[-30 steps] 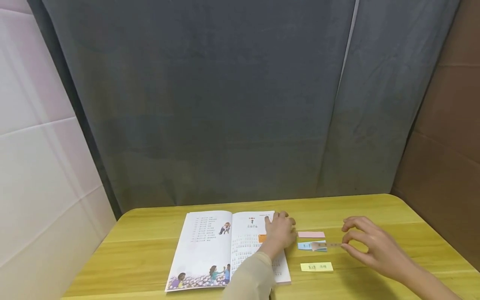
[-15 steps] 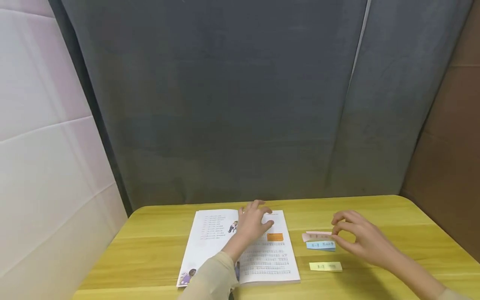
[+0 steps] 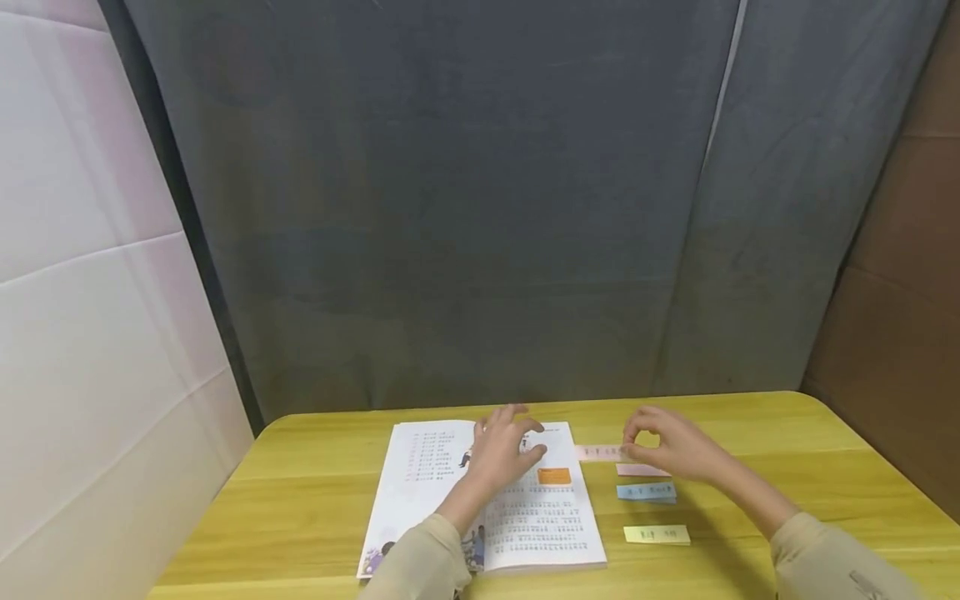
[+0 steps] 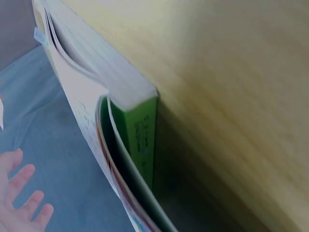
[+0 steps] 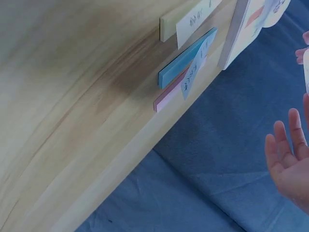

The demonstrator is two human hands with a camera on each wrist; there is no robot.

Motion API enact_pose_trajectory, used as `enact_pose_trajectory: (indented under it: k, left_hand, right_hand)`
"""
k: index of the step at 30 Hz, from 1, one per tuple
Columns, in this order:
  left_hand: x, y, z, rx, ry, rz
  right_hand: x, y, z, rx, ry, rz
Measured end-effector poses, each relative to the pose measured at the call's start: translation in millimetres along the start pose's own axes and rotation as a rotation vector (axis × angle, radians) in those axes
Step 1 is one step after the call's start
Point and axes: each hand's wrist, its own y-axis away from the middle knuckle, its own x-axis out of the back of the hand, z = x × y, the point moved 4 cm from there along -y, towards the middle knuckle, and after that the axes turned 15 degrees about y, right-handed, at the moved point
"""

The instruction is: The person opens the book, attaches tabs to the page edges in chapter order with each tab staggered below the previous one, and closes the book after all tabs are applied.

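An open book (image 3: 427, 508) with printed text and pictures lies on the table. My left hand (image 3: 495, 454) is over its upper middle, thumb and fingers spread and holding nothing. My right hand (image 3: 671, 442) pinches the right end of a pale pink sticky-note strip (image 3: 595, 452) with handwriting on it. The strip's free end points left, close to the book's right edge. Below that hand lie a pink sticky-note pad (image 3: 643, 470) and a blue sticky-note pad (image 3: 647, 492), with a yellow sticky-note pad (image 3: 657, 535) nearer the front. Handwriting shows on the blue and yellow pads.
The wooden tabletop (image 3: 285, 500) runs back to a dark grey curtain (image 3: 465, 208). A white panel (image 3: 82, 292) stands on the left and a brown one (image 3: 900, 275) on the right. An orange rectangle (image 3: 554, 476) marks the right page; a small blue tab (image 4: 39, 36) juts from the book.
My left hand has shifted from the book's right edge to its upper middle. My right hand has carried the pink strip from over the blue pad leftward and back, toward the book.
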Motion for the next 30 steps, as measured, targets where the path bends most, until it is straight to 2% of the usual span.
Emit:
enact_pose_trajectory:
  k: [7,15,22,30]
  left_hand:
    - [-6.8,2.3,3.1,0.003,-0.006,-0.023]
    - [-19.0,3.3,4.0,-0.019,-0.1,-0.063]
    - [-27.0,3.7,1.7,0.008,-0.139,-0.112]
    - [-32.3,4.4,4.8,0.033,-0.172,-0.145]
  right_hand:
    - [-17,-21,10,-0.024,-0.077,-0.111]
    - [-38,-36,23,-0.039,-0.119,-0.159]
    - [-47,-41,24,-0.065,-0.095,-0.194]
    - [-54,-46,28,-0.119,-0.163,-0.26]
